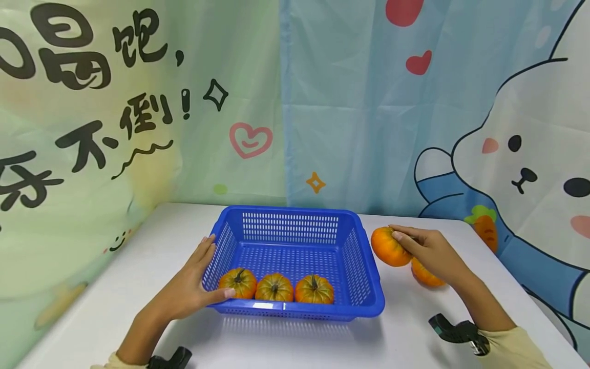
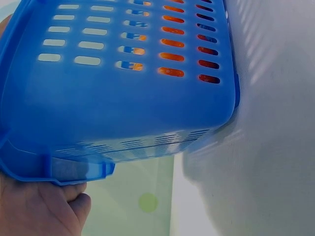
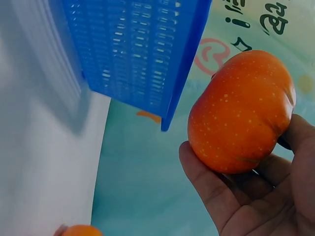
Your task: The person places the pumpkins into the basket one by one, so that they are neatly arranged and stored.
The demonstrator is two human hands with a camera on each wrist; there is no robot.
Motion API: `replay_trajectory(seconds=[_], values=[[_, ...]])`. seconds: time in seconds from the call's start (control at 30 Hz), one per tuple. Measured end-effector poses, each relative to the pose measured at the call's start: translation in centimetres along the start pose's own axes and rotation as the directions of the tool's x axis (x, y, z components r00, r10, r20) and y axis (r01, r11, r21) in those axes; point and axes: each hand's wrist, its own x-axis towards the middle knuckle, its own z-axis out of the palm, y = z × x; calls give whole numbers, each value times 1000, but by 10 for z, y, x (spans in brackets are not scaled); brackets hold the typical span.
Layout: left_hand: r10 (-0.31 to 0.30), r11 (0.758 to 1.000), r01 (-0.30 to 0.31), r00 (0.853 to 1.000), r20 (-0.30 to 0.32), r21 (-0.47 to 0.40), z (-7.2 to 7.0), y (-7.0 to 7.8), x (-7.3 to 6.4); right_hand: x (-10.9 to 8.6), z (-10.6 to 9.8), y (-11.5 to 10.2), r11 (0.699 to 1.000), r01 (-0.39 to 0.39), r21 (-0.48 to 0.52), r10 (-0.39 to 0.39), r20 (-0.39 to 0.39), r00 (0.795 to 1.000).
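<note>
A blue plastic basket (image 1: 295, 310) sits on the white table, tilted slightly toward the head camera. Along its front wall lie three small orange pumpkins: a left one (image 1: 237, 283), a middle one (image 1: 274, 288) and a right one (image 1: 314, 289). My left hand (image 1: 192, 284) grips the basket's front left corner, thumb over the front rim and fingers along the left side. To the right of the basket, my right hand (image 1: 430, 251) holds another pumpkin (image 3: 241, 113) between thumb and fingers, above the table. One more pumpkin (image 1: 426, 274) lies behind that hand, partly hidden.
The white table (image 1: 286, 346) extends around the basket. Behind it hangs a printed curtain (image 1: 332, 154) with hearts, lettering and a cartoon rabbit. Black wrist straps with mounts (image 1: 456, 330) are on both forearms.
</note>
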Motion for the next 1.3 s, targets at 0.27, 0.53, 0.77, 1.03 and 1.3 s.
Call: replay_trajectory(seconds=[0.27, 0.53, 0.77, 1.03, 1.3], values=[[9, 1000, -9, 1000, 2, 5, 0, -1, 0, 15, 6, -14, 999, -6, 46, 5, 16, 1000], [3, 1000, -3, 1000, 2, 1, 0, -2, -1, 28, 16, -31, 997, 36, 67, -39, 36, 999], [10, 1000, -10, 1000, 10, 2, -1, 0, -1, 40, 23, -41, 994, 81, 76, -85, 52, 995], [9, 1000, -9, 1000, 11, 3, 0, -1, 0, 51, 35, -53, 986, 106, 131, -116, 71, 991], [8, 1000, -8, 1000, 11, 4, 0, -1, 0, 60, 37, -56, 980, 145, 138, -159, 97, 982]])
